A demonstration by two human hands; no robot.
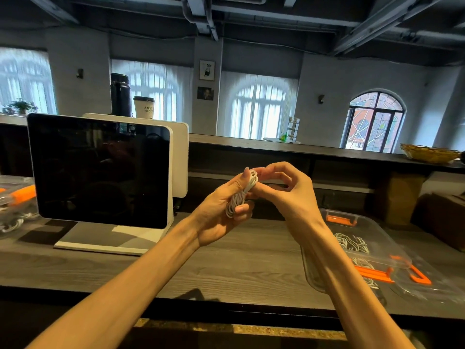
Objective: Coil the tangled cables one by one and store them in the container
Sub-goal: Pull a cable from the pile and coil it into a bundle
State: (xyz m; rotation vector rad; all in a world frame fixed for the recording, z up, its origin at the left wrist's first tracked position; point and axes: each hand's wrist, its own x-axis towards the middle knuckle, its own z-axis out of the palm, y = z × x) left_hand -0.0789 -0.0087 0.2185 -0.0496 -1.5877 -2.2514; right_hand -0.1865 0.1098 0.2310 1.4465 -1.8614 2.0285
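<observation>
My left hand (221, 210) grips a coiled white cable (242, 195) above the wooden counter, fingers curled round the bundle. My right hand (286, 190) meets it from the right, its fingertips pinching the top of the coil. To the right on the counter lies a clear plastic container (324, 278) with orange latches, holding several white cables (352, 244). Its clear lid (427, 283) rests beside it at the right. My right forearm covers part of the container.
A white-framed dark screen (100, 170) stands at the left on the counter (226, 263). Another clear container (15, 205) with an orange latch and white cables sits at the far left. A raised shelf behind carries a black flask (120, 95), a paper cup (144, 107) and a basket (430, 153).
</observation>
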